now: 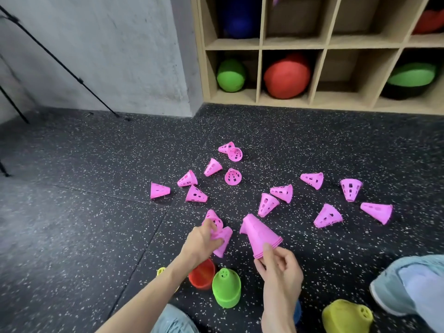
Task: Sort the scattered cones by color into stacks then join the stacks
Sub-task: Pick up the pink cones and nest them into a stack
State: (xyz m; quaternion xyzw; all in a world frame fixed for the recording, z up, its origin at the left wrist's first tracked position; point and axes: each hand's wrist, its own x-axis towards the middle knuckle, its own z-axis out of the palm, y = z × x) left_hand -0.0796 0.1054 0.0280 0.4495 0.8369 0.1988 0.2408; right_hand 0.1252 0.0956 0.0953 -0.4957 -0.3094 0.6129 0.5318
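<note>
Both hands work low over the speckled black floor. The left hand has its fingers curled round a pink cone that points down toward the near side, with a second perforated pink cone lying just beyond the fingertips, touching or nearly touching the held one. The right hand pinches the wide rim of a stack of pink cones, thumb on top, the stack tilted with its narrow end pointing far and left. Loose pink cones lie on their sides across the floor beyond the hands: a far cluster of two touching cones, several more to the left around a lone pink cone, and others spread to the right as far as a solid-looking pink cone. Near the person, a green stack stands upright between the forearms, a red stack lies just left of it, partly hidden by the left arm, and a yellow piece peeks out beside that arm. A yellow-green stack sits at the near right, next to a knee in light denim. Against the far wall a wooden cubby shelf holds green, red and blue balls, and black tripod legs stand at the far left.
</note>
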